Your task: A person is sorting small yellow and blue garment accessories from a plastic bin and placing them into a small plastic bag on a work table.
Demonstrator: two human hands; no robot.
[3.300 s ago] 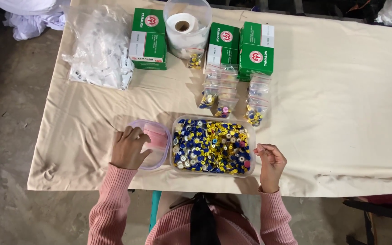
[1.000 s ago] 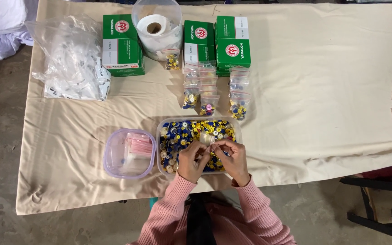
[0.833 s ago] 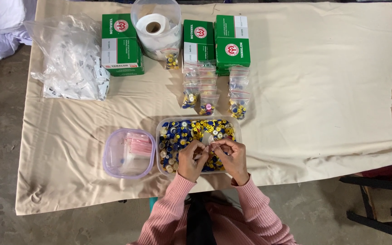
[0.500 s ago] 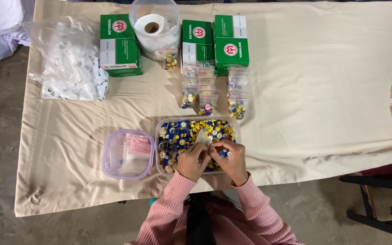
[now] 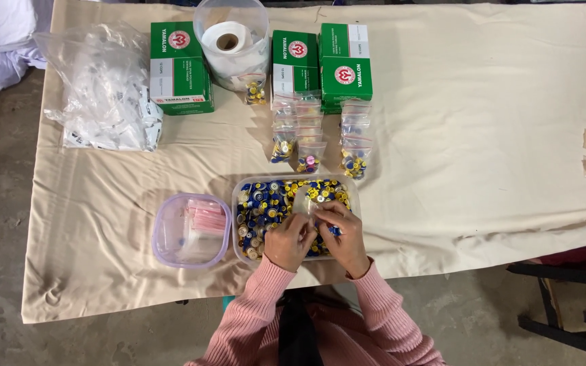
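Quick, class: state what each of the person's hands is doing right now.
Left hand: closed on a small clear bag, above the tray of yellow and blue caps.
Right hand: pinching the same bag; whether it also holds a cap cannot be told.

Tray of caps (image 5: 266,203) sits right of the tub (image 5: 191,230) (small bags (image 5: 310,135) behind it), boxes (image 5: 320,64) farther back.

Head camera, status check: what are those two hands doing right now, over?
Left hand and right hand together over the clear tray of blue and yellow caps, pinching a small clear bag. Round tub of bags at left. Nothing blocking.
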